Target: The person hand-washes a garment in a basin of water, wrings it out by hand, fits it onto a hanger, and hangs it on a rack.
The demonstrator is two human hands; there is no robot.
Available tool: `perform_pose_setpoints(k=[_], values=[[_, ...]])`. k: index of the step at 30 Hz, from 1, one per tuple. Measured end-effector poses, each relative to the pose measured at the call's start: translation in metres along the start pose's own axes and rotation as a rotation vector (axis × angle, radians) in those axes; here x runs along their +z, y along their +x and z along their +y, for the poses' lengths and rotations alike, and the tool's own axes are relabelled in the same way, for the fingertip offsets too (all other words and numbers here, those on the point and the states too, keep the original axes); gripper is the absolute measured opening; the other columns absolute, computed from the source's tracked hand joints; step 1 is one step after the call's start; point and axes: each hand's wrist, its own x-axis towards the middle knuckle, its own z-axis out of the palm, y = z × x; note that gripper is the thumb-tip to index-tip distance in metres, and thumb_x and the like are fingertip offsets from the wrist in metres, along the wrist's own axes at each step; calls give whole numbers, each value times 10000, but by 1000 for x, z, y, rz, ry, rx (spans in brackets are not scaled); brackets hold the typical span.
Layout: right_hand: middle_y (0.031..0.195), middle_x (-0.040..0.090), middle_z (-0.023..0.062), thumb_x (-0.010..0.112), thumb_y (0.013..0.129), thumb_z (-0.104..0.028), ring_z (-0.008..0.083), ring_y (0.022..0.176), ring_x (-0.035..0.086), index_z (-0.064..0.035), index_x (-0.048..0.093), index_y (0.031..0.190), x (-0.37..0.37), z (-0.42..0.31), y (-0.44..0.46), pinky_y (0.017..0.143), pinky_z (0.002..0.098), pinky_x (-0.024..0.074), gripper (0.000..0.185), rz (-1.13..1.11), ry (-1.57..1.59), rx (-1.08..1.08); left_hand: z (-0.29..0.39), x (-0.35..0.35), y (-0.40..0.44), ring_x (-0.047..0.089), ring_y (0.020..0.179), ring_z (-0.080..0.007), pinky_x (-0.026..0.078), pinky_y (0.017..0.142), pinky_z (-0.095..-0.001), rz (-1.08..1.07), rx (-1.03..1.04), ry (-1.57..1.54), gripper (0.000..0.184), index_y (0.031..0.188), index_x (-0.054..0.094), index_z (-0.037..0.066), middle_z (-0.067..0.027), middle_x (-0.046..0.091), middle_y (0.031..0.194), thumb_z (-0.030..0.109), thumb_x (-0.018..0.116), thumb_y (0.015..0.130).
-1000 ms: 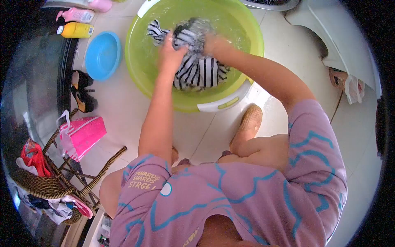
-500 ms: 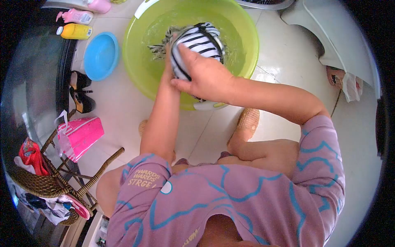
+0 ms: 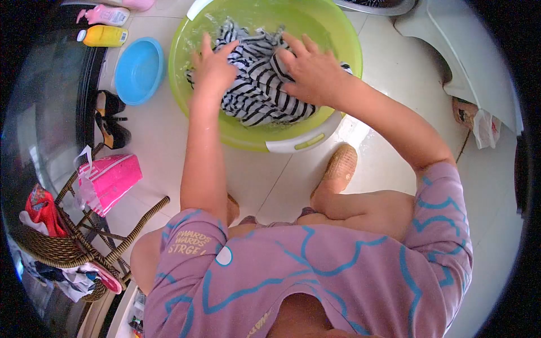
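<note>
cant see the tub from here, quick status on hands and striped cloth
Left hand and right hand open, spread over the striped cloth. Cloth loosely bunched inside the green tub. Nothing seen in the way.

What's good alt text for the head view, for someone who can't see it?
A person's left hand and right hand spread over striped cloth in a green tub of water. To the tub's left are a blue basin, a yellow bottle and black shoes.
</note>
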Motion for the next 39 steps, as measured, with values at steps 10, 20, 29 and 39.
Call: perform_pose_setpoints(k=[10, 20, 29, 39], values=[[1542, 153, 155, 567, 838, -260, 449, 1389, 168, -181, 340, 1440, 83, -26, 71, 1016, 710, 188, 649, 38, -344, -152, -9, 91, 27, 379, 1295, -423, 353, 1053, -464, -231, -234, 32, 680, 1419, 355, 119, -260, 346, 1424, 350, 587, 822], [1229, 549, 237, 548, 863, -390, 411, 1137, 518, -48, 525, 1242, 40, 49, 61, 983, 412, 409, 511, -19, 448, 167, -7, 43, 24, 582, 1103, -341, 452, 951, -409, -701, -62, 194, 441, 1146, 625, 30, -194, 589, 1216, 339, 541, 842], [926, 647, 208, 608, 755, -281, 388, 868, 626, -49, 655, 945, 9, 19, 42, 791, 460, 502, 304, 175, 663, 48, 37, -21, 27, 632, 978, -286, 480, 850, -361, -9, 99, -434, 411, 1127, 647, 60, -158, 657, 1090, 380, 588, 876], [1031, 595, 144, 617, 763, -131, 327, 925, 602, -57, 591, 937, 9, -28, -38, 776, 416, 503, 192, 133, 507, -522, 31, -15, 22, 588, 1067, -251, 447, 921, -333, -438, 75, -457, 615, 1248, 569, 78, -160, 624, 1157, 489, 679, 803]])
